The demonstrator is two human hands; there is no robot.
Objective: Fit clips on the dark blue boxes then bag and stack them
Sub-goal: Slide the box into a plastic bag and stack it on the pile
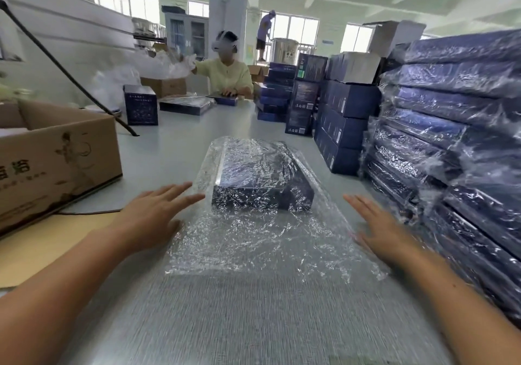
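Note:
A dark blue box (pixel 259 178) lies flat in the middle of the grey table, inside a clear crinkled plastic bag (pixel 253 237) whose loose open end spreads toward me. My left hand (pixel 152 215) hovers with straight spread fingers at the bag's left edge, fingertips close to the box's near left corner. On the other side, my right hand (pixel 380 229) is flat with fingers stretched out beside the bag's right edge. Neither hand holds anything.
A tall stack of bagged dark blue boxes (pixel 456 144) lines the right side. Unbagged blue boxes (pixel 344 122) are piled behind it. An open cardboard carton (pixel 56 156) stands at the left. A person (pixel 225 74) works at the table's far end.

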